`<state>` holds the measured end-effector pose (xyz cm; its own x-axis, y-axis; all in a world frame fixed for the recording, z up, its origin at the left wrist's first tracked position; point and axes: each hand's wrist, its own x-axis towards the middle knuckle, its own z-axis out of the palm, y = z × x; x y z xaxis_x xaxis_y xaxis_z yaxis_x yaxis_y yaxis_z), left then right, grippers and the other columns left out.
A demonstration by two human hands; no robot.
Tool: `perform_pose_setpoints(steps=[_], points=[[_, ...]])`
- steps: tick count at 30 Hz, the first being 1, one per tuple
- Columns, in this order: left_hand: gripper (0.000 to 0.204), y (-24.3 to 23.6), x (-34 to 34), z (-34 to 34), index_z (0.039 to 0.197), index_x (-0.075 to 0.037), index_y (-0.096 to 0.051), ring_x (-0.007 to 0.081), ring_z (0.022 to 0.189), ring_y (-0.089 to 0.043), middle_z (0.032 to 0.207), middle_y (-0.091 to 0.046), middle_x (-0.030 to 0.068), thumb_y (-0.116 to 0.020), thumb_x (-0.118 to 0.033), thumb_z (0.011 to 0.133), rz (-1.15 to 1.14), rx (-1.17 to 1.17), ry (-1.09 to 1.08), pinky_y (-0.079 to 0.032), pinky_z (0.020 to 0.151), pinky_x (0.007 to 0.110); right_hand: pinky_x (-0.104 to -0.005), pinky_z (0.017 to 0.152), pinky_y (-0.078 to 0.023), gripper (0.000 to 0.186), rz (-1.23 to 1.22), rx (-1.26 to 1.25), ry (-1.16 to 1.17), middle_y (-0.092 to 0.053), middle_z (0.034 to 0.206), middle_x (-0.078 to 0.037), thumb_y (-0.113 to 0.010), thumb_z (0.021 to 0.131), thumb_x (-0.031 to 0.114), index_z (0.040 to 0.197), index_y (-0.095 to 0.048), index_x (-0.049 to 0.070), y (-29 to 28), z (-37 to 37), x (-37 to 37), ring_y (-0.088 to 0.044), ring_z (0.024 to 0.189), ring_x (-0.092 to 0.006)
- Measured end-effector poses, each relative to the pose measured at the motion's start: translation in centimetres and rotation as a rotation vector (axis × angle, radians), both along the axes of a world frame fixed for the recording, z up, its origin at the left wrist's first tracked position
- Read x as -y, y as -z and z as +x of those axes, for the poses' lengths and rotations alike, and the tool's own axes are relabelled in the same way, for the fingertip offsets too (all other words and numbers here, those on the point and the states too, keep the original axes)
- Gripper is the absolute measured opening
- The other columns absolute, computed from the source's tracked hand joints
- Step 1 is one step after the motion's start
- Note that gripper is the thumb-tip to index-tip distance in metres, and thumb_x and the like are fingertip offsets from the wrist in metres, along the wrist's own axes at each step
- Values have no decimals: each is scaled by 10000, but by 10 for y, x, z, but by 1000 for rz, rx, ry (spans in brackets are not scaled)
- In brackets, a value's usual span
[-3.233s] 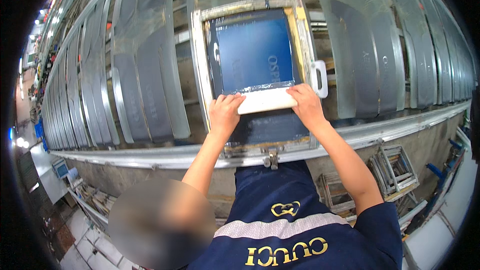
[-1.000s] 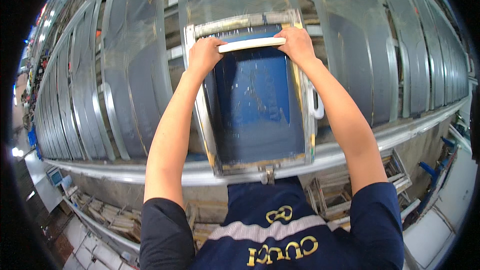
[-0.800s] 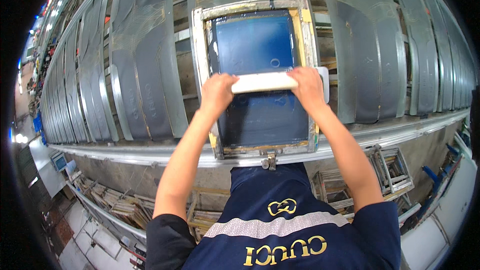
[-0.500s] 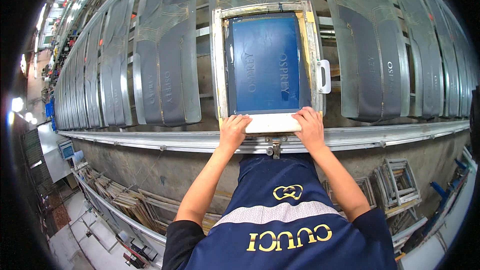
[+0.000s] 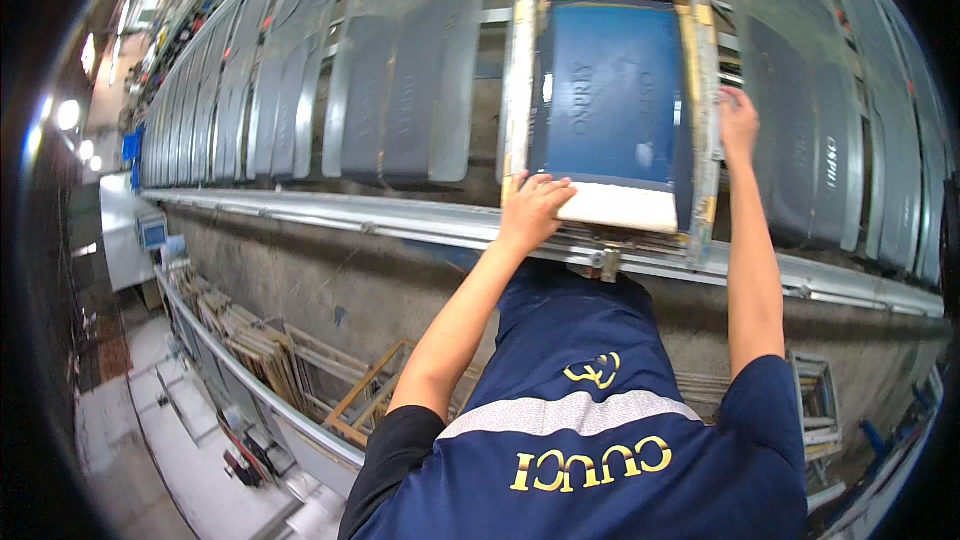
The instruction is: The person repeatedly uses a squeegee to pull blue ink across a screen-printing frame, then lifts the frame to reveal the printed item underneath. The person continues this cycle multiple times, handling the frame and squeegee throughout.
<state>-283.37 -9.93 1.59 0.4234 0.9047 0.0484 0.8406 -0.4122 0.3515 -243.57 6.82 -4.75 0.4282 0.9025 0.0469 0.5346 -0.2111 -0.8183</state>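
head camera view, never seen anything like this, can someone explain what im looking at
No robot here: each grip is a bare hand. A head-worn fisheye camera looks down at them, so straight edges bend toward the rim. In front, a frame with a blue screen lies among rows of grey panels, with a metal rail along the near side. A white bar lies across the screen's near end. The left grip touches the bar's left end and seems to hold it; the right grip is at the frame's right edge, its hold unclear.
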Motion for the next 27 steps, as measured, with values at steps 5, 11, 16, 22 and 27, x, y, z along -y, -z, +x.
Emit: perform_pose_setpoints(steps=[5,11,16,22,27], points=[[583,-20,14,-56,1275,-231,-690,205,1217,-613,1343,-681,-41,-790,-136,709,-55,35,-43,-377,1106,498,-390,819,-544,207,75,116,58,-753,970,-150,-691,956,304,1082,-762,156,-28,-84,-2,-730,947,-304],[606,-22,-15,-228,1282,-181,-674,222,1201,-619,1357,-672,-12,-819,-151,694,-61,-23,-5,-393,1074,492,-402,813,-543,223,240,11,1,-746,968,-160,-657,981,279,1085,-729,95,-26,-268,-9,-730,946,-306],[723,-33,-26,-351,1334,-172,-651,257,1238,-598,1377,-653,3,-867,-147,645,-198,-119,43,-404,1073,465,-490,730,-521,202,196,-100,-13,-723,950,-199,-614,978,222,1102,-685,80,-41,-397,5,-705,837,-384],[595,-28,-35,-409,1257,-137,-690,259,1136,-620,1280,-693,23,-753,5,683,-114,-108,60,-417,999,420,-487,647,-499,159,33,-310,42,-647,700,-226,-611,983,180,1102,-652,82,-31,-465,-3,-683,694,-413],[610,-22,-36,-428,1283,-118,-692,287,1111,-624,1281,-695,52,-690,52,697,-120,-33,65,-439,985,417,-420,566,-433,133,34,-222,94,-557,574,-158,-609,991,172,1089,-657,96,-24,-486,-3,-602,534,-295]])
